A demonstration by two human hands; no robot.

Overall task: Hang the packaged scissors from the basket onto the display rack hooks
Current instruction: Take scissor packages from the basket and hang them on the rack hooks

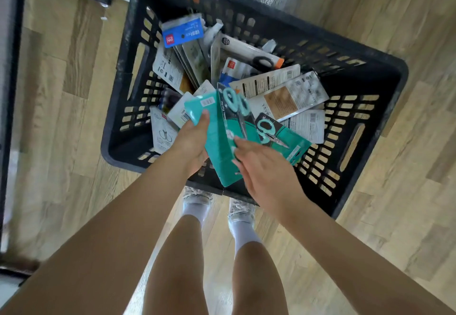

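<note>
Looking down through the head camera, I see a black plastic basket (pixel 385 72) with slotted walls standing on a pale wood-plank floor (pixel 407 156), just in front of the person's feet in white socks (pixel 243 230). The basket holds a loose heap of packaged scissors lying at all angles: a blue-topped pack (pixel 182 35) leaning at the far side, a pack with black-handled scissors (pixel 256 58) near the middle, and several white backing cards (pixel 283 92) turned printed side up. Above that heap, the left hand (pixel 191 142) grips a teal pack (pixel 209 122) seen from its back, thumb pressed on the card near a barcode label, fingers curled beneath. A second teal pack (pixel 238 117), showing scissors with pale green handles, fans out from the first and rests against it. The right hand (pixel 262 166) reaches in beside it, fingertips (pixel 238 142) touching the lower part of that second pack; I cannot tell whether they pinch it or only rest on it. A third teal pack (pixel 278 137) lies in the basket just right of the hands. A dark fixture edge (pixel 9 92) runs along the left; the hooks are out of view.
</note>
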